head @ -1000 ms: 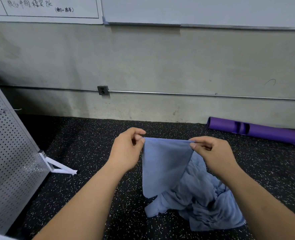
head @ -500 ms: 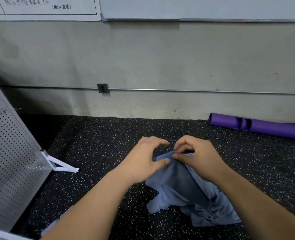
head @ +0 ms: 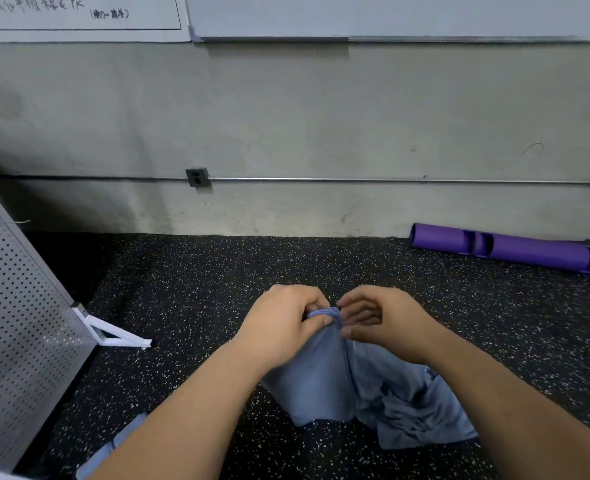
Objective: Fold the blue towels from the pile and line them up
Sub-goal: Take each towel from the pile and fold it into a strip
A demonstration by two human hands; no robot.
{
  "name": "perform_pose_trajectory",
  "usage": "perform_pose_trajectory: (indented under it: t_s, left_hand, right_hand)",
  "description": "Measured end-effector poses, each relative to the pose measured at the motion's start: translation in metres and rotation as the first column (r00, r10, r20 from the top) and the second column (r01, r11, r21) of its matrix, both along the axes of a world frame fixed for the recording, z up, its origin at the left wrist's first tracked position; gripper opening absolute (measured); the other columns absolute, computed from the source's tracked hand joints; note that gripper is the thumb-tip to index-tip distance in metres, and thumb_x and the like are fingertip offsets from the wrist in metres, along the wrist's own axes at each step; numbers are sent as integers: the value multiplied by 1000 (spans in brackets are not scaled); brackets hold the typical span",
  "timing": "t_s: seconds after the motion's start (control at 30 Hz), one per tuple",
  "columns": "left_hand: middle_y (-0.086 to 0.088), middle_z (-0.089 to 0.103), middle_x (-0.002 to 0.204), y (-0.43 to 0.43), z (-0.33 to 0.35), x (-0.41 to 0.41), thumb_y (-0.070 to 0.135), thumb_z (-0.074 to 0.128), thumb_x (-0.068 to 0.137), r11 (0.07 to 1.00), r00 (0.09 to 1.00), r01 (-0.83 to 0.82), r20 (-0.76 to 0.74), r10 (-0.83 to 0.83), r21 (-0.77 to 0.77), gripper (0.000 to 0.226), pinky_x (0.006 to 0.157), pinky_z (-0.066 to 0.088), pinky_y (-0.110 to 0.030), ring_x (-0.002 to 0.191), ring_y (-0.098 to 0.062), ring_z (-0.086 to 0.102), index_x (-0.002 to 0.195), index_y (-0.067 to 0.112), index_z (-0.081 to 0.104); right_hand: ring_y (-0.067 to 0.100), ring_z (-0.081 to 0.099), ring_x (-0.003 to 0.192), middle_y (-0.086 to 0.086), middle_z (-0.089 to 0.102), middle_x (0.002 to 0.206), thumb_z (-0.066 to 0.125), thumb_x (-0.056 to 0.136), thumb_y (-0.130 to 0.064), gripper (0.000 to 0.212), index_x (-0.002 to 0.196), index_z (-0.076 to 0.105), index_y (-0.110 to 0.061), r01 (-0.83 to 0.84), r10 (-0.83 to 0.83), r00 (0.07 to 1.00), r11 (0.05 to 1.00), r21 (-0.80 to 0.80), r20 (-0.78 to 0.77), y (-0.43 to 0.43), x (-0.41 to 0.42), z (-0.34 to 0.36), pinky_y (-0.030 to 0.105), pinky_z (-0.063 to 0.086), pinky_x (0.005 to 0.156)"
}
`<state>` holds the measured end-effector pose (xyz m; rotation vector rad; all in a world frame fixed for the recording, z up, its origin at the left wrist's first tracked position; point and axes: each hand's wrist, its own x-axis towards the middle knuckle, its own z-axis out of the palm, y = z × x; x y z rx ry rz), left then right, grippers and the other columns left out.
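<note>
Fingers [head: 312,302] of the left hand [head: 283,323] are clamped with the thumb on the top edge of one blue towel [head: 321,375]. It hangs doubled from that pinch over the middle of the floor [head: 200,289], its lower hem down near the rubber. Just to the right, the right hand [head: 387,323] has its fingers curled against the same edge; whether they pinch the cloth or only touch it I cannot tell. Below and further right, the pile [head: 414,414] of unfolded towels lies crumpled toward the floor's near edge.

The step in hand looks like closing a fold by bringing two corners together. To do it well, the corners should sit flush in one pinch before the other hand lets go. The free hand can then run down the hanging edge to square the layers. Lifting the towel clear of the pile would stop its hem from dragging loose cloth.

At the floor's left edge a perforated panel [head: 16,323] of grey metal, hard and flat, stands on a white foot [head: 113,336]. The floor is black rubber flecked with white, probably grippy enough to hold a laid towel. The towel is thin, soft and matte, limp and quick to crease. Toward the far right corner a purple tube [head: 511,249], rigid with cut-out slots, lies along the wall [head: 321,116].
</note>
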<state>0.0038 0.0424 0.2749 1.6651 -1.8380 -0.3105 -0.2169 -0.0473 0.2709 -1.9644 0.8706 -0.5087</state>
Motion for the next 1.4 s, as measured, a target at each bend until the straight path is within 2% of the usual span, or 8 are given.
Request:
perform_pose_trajectory:
  t_s: [0.23, 0.47, 0.63, 0.8, 0.97, 1.13, 1.33, 1.4]
  left_hand:
    - [17, 73, 91, 3, 5, -2, 31, 80, 92, 993, 981, 102, -159, -110, -63, 11, 82, 56, -35, 90, -7, 68, 102, 35, 77]
    - [15, 70, 91, 2, 7, 5, 33, 75, 98, 980, 993, 36, -100, -57, -197, 4, 81, 54, -35, 89, -9, 66, 101, 33, 77]
    - [14, 75, 90, 1, 15, 21, 22, 76, 98, 956, 933, -166, -353, 73, -241, 7, 79, 54, -26, 85, -11, 69, 100, 28, 79]
    - [17, 75, 84, -1, 18, 46, 23, 75, 99, 915, 840, -350, -500, 212, -200, 6, 71, 49, -17, 74, 0, 64, 98, 28, 79]
    - [12, 64, 70, -6, 5, 67, 27, 70, 102, 867, 704, -487, -634, 321, -102, 14, 64, 44, -31, 65, -8, 50, 89, 25, 74]
    - [10, 76, 93, -7, 0, 74, 25, 67, 103, 832, 634, -554, -631, 447, 32, 8, 79, 53, -34, 86, -9, 67, 99, 26, 74]
    - [3, 68, 90, -13, 2, 60, 20, 61, 103, 816, 542, -561, -684, 489, 139, 9, 69, 44, -30, 80, -11, 56, 98, 18, 69]
    - [3, 68, 94, -15, 2, 55, 16, 57, 102, 817, 503, -557, -721, 478, 153, 12, 72, 44, -29, 85, -11, 56, 99, 18, 68]
  right_hand:
    - [-9, 63, 86, -33, 67, 84, 81, 92, -24, 10, 94, 75, -32, -41, 4, 989, 968, -247, -150, 7, 9, 1, 7, 43, 74]
    - [7, 55, 74, -16, 62, 76, 79, 89, -30, 22, 78, 61, -36, -47, -34, 975, 935, -352, -220, 2, 9, -9, 25, 45, 71]
    - [6, 53, 70, -13, 62, 76, 77, 90, -30, 14, 86, 63, -32, -158, 24, 890, 952, -261, -455, -12, -4, -30, 28, 44, 66]
    - [10, 64, 97, -13, 71, 106, 75, 96, -34, 22, 117, 73, -28, -115, -8, 886, 965, -236, -464, -25, -17, -26, 29, 48, 79]
    - [8, 65, 80, -13, 70, 86, 78, 94, -31, 15, 88, 68, -40, 32, -119, 938, 965, -260, -326, -38, -35, -17, 23, 46, 67]
    - [10, 71, 86, -13, 76, 91, 78, 94, -24, 18, 104, 71, -36, 281, -288, 958, 933, -225, -1, -38, -43, 1, 31, 54, 76]
    - [20, 74, 85, -4, 79, 89, 74, 99, -24, 6, 100, 70, -28, 398, -357, 903, 905, -152, 240, -29, -40, 14, 38, 58, 77]
    - [16, 73, 79, -3, 78, 86, 75, 98, -24, 5, 96, 71, -24, 414, -365, 895, 893, -177, 255, -28, -40, 18, 28, 57, 71]
